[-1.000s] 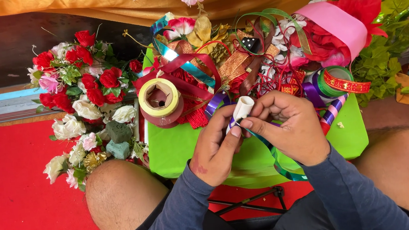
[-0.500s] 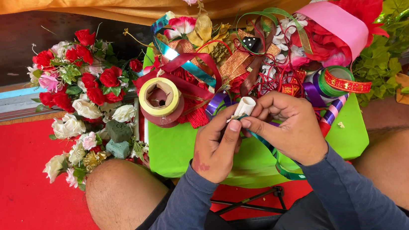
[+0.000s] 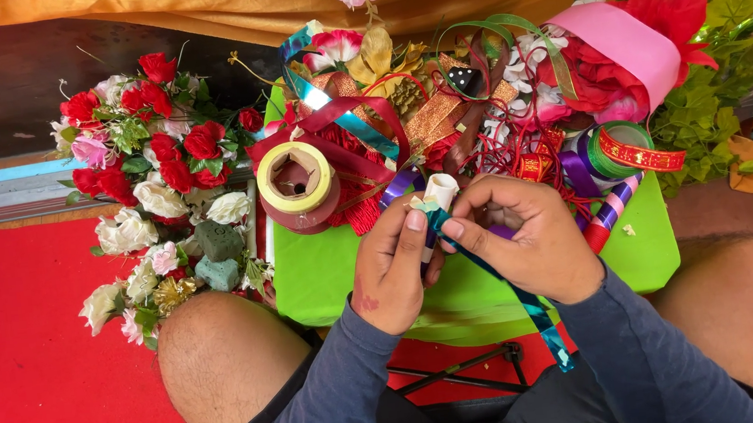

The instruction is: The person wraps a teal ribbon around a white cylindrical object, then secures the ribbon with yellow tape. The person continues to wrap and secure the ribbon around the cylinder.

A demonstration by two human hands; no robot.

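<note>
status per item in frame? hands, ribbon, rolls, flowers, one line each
left hand: pinching the white roll
right hand: pinching the teal ribbon
white roll: upright, held between both hands
teal ribbon: hanging down over the table edge
tape roll: lying flat
green table: piled with ribbons
flower bunch: lying beside the table

A floral craft stall: artificial flowers (image 3: 160, 159), ribbon rolls (image 3: 615, 156) and tape (image 3: 295, 181) crowd the green bench (image 3: 327, 276).
</note>
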